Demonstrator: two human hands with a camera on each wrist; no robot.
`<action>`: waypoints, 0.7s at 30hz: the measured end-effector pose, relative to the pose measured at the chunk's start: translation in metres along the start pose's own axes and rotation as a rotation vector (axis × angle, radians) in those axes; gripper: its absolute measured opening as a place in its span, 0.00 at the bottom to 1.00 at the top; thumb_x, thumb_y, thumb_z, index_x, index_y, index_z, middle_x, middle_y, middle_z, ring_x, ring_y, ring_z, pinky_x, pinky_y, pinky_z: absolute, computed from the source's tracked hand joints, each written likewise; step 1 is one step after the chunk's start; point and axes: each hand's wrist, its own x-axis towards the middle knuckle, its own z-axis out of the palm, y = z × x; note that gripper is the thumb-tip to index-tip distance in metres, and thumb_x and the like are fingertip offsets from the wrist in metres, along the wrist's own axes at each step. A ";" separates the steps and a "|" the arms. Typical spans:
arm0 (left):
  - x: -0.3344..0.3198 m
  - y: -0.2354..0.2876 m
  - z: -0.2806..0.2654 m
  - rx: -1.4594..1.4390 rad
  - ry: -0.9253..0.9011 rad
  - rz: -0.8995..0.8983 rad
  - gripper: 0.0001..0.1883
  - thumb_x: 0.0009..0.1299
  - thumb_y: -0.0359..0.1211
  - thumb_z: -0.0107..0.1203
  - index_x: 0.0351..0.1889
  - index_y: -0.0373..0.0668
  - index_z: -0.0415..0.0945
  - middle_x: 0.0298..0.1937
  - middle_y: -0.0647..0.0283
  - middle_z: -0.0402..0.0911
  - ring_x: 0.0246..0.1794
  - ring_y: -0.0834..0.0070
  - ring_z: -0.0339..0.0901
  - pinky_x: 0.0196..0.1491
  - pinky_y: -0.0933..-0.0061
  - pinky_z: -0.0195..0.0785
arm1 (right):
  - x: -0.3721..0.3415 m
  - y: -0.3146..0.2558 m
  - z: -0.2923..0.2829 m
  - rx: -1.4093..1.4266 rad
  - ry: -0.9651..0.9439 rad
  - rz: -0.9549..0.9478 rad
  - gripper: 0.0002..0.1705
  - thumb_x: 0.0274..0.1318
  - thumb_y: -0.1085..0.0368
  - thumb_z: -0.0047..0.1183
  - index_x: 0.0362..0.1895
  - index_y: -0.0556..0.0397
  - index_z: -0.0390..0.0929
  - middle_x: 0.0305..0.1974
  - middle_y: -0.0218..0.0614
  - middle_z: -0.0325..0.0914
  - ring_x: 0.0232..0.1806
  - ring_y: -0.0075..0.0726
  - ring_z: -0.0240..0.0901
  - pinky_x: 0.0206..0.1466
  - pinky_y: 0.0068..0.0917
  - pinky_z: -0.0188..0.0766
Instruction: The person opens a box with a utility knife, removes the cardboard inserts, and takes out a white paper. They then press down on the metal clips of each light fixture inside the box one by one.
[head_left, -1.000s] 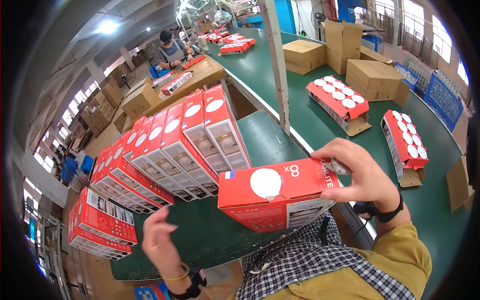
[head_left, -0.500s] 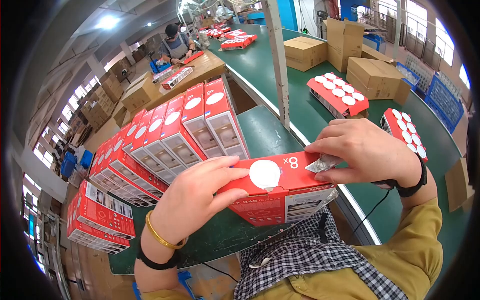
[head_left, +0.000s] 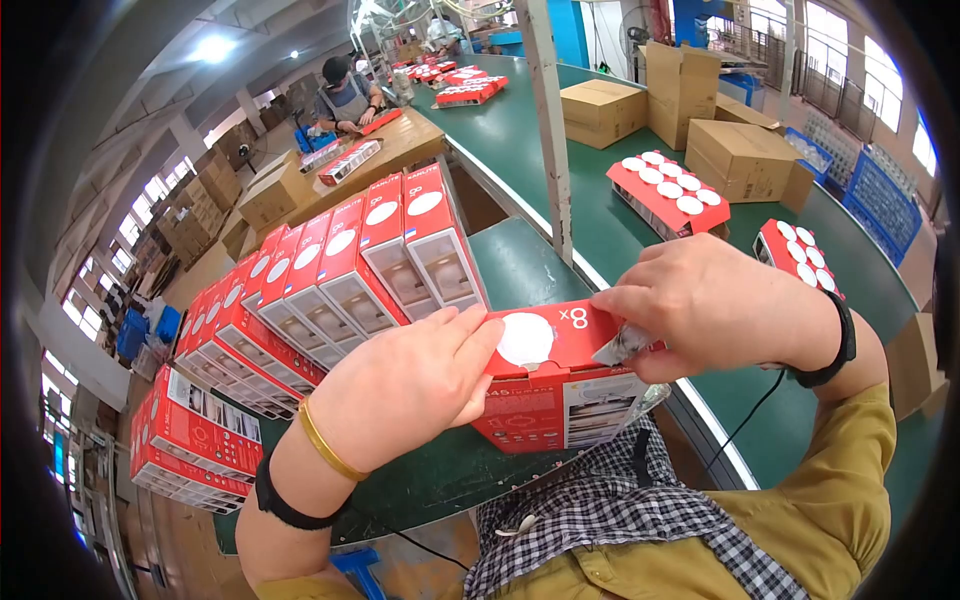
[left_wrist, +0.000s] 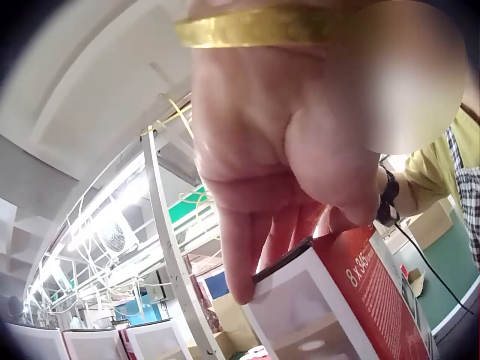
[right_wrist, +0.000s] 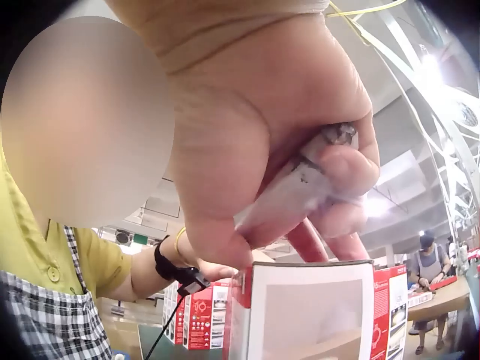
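Observation:
A red and white lamp box (head_left: 545,415) marked "8x" stands upright in front of me, a white disc on its top. My left hand (head_left: 405,390) rests on its left end, fingers nearly straight across the top edge and thumb at the near side. At the right end, my right hand (head_left: 720,305) has its thumb and fingertips against the top. Its curled fingers hold a greyish-white, dark-stained wrapped piece (right_wrist: 289,195), which looks like a short crumpled roll. In the left wrist view my fingers reach over the box's (left_wrist: 371,292) upper edge.
Rows of similar boxes (head_left: 345,265) stand to the left on the green table, with a lower stack (head_left: 195,435) nearer. Right, a green conveyor (head_left: 610,225) carries boxes topped with white discs (head_left: 670,190) and brown cartons (head_left: 745,160). A metal post (head_left: 545,130) rises ahead. A person works farther back.
My left hand came from beside the box onto its left end. My right hand went from gripping the box's right end to its top edge. The box shifted slightly.

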 end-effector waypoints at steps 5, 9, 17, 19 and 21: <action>-0.003 -0.001 0.007 0.061 0.086 0.030 0.24 0.59 0.29 0.64 0.56 0.34 0.77 0.54 0.49 0.82 0.53 0.57 0.82 0.58 0.62 0.78 | 0.001 -0.007 0.003 -0.102 0.057 -0.046 0.22 0.45 0.56 0.67 0.36 0.61 0.75 0.25 0.42 0.80 0.34 0.47 0.81 0.37 0.40 0.78; -0.002 -0.004 0.013 0.093 0.098 0.035 0.25 0.59 0.28 0.63 0.56 0.34 0.77 0.55 0.50 0.82 0.54 0.58 0.82 0.59 0.63 0.78 | 0.001 -0.006 0.007 -0.112 0.065 -0.049 0.23 0.45 0.56 0.67 0.37 0.61 0.75 0.26 0.41 0.79 0.33 0.48 0.81 0.37 0.40 0.78; -0.002 -0.004 0.011 0.081 0.112 0.057 0.24 0.57 0.26 0.62 0.54 0.33 0.77 0.53 0.50 0.83 0.54 0.59 0.83 0.58 0.64 0.78 | -0.004 -0.004 0.014 -0.109 0.113 -0.057 0.25 0.44 0.59 0.67 0.43 0.60 0.74 0.29 0.41 0.77 0.34 0.47 0.79 0.37 0.40 0.77; -0.001 -0.007 0.015 0.063 0.122 0.057 0.23 0.58 0.26 0.62 0.54 0.33 0.77 0.53 0.50 0.83 0.53 0.59 0.83 0.58 0.63 0.79 | -0.005 -0.001 0.016 -0.101 0.129 -0.062 0.24 0.45 0.59 0.66 0.44 0.61 0.74 0.30 0.41 0.78 0.34 0.48 0.79 0.38 0.41 0.77; -0.002 -0.010 0.017 0.046 0.133 0.058 0.23 0.58 0.26 0.62 0.53 0.34 0.77 0.52 0.51 0.84 0.53 0.59 0.83 0.57 0.63 0.79 | -0.006 0.002 0.020 -0.094 0.146 -0.065 0.24 0.45 0.60 0.65 0.45 0.61 0.75 0.30 0.41 0.78 0.35 0.48 0.79 0.38 0.42 0.77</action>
